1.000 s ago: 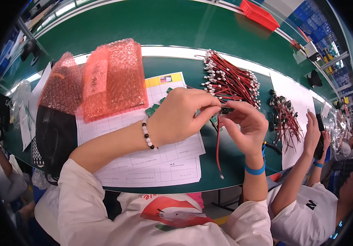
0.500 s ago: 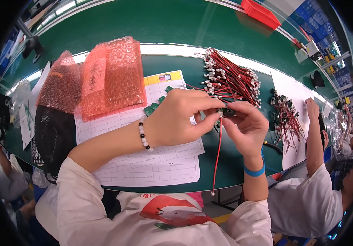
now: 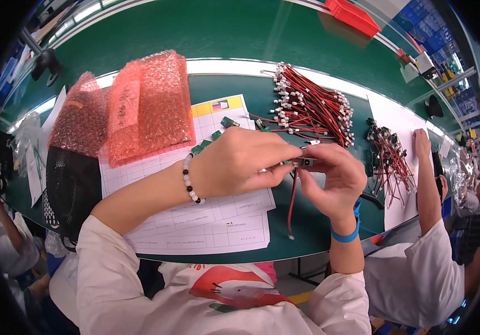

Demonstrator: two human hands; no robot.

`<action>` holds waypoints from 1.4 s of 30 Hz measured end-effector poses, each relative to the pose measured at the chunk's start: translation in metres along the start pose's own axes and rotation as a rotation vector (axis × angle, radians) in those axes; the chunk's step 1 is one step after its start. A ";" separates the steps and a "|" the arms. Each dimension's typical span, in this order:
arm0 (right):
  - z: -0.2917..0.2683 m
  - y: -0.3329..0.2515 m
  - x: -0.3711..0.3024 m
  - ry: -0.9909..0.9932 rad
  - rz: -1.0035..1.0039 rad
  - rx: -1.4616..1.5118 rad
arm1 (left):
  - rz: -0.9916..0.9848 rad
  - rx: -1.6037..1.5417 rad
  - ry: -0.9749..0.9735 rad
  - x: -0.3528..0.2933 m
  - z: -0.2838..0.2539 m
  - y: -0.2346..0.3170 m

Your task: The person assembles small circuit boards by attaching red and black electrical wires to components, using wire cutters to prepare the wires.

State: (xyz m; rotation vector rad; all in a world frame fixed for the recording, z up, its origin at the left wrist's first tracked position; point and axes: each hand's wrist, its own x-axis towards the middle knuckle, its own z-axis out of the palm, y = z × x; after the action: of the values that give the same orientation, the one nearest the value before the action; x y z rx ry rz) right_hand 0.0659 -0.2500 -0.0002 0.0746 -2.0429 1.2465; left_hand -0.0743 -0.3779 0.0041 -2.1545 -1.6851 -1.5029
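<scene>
Red wire [image 3: 291, 207] hangs right of centre, seemingly because our left hand [image 3: 245, 160] and right hand [image 3: 336, 180] pinch only the small board [image 3: 306, 162] above.

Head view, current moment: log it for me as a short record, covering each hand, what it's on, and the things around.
Left hand: thumb and index finger closed at the left end of a small part
Right hand: fingers and thumb holding the small part's right end
Hanging down: red cable, below the fingers; its upper attachment is hidden
Beyond hands: heap of red-and-black cables; small green boards
Left side: pink bubble-wrap packs, printed sheets
Right side: wired boards on white paper
</scene>
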 end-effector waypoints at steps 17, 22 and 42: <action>-0.003 -0.001 -0.003 0.012 0.019 0.186 | 0.021 0.008 0.051 0.014 -0.005 0.012; 0.001 -0.013 -0.001 -0.123 0.500 0.450 | 0.130 0.291 0.152 0.007 -0.004 0.012; -0.076 0.018 0.017 -0.208 0.231 -1.038 | -0.311 0.338 -0.393 0.005 -0.029 -0.007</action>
State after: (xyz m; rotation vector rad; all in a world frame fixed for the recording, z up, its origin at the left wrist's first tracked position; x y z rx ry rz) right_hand 0.0881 -0.1752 0.0167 -0.5466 -2.6887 0.1687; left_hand -0.0986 -0.3866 0.0196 -2.1721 -2.2879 -0.7736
